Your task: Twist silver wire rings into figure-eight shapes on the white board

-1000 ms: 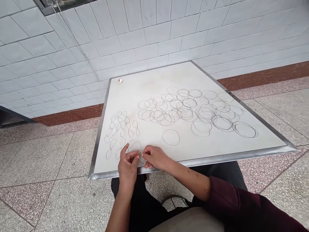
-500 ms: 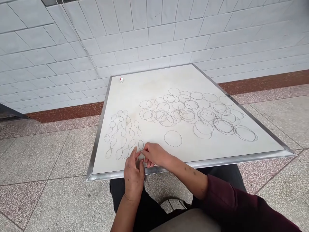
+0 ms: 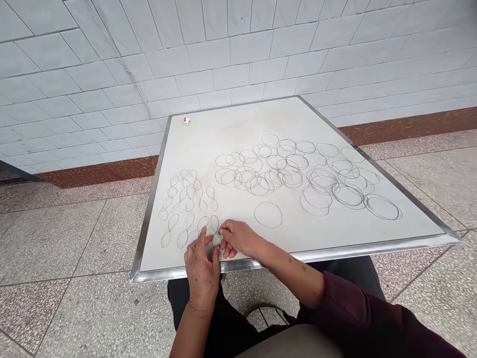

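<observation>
A thin dark wire loop twisted into a figure eight (image 3: 214, 222) lies near the front edge of the white table (image 3: 238, 117). My left hand (image 3: 203, 263) is around its lower part, thumb and fingers gripping the wire from the left. My right hand (image 3: 238, 238) has its fingers curled, thumb and fingertips pinched at the right side of the same loop near its crossing. The fingers partly hide the lower loop. Several other figure-eight wires (image 3: 170, 230) are laid out to the left. A single round wire ring (image 3: 268, 215) rests right of my hands.
Many round wire rings (image 3: 294, 174) overlap across the table's middle and right. A small white and red object (image 3: 187, 121) stands at the far left corner. Metal trim (image 3: 335, 248) borders the tabletop. Behind it is a white tiled wall (image 3: 249, 49).
Both hands have shifted slightly left in the view, along with the table. The right fingertips sit a little farther right of the loop's crossing, and more of the figure eight shows.
</observation>
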Demonstrator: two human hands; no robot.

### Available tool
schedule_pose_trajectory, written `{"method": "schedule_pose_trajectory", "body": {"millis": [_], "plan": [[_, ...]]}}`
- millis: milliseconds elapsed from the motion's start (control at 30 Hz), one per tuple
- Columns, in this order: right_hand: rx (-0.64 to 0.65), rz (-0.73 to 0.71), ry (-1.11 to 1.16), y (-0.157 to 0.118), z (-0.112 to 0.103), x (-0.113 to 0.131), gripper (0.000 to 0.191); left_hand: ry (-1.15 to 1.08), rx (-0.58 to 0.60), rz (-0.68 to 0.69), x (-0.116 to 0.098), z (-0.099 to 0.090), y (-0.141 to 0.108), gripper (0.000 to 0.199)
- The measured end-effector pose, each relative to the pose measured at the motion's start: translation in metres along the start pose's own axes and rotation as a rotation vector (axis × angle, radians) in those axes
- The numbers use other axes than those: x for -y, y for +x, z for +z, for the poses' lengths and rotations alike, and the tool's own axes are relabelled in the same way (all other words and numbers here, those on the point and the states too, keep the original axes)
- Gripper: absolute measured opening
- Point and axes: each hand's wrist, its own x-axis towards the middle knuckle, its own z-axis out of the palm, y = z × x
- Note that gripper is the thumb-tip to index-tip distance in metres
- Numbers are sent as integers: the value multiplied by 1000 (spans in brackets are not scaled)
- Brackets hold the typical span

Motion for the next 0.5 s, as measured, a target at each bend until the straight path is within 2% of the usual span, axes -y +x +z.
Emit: {"method": "schedule_pose_trajectory", "body": {"millis": [300, 433, 500], "plan": [[26, -17, 35, 7, 3, -2, 9, 61, -61, 12, 11, -5, 13, 55], [25, -34, 1, -3, -1, -2, 11, 56, -50, 18, 12, -6, 14, 54], [-11, -86, -80, -13, -6, -3, 13, 49, -52, 20, 11, -7, 13, 53]]}}
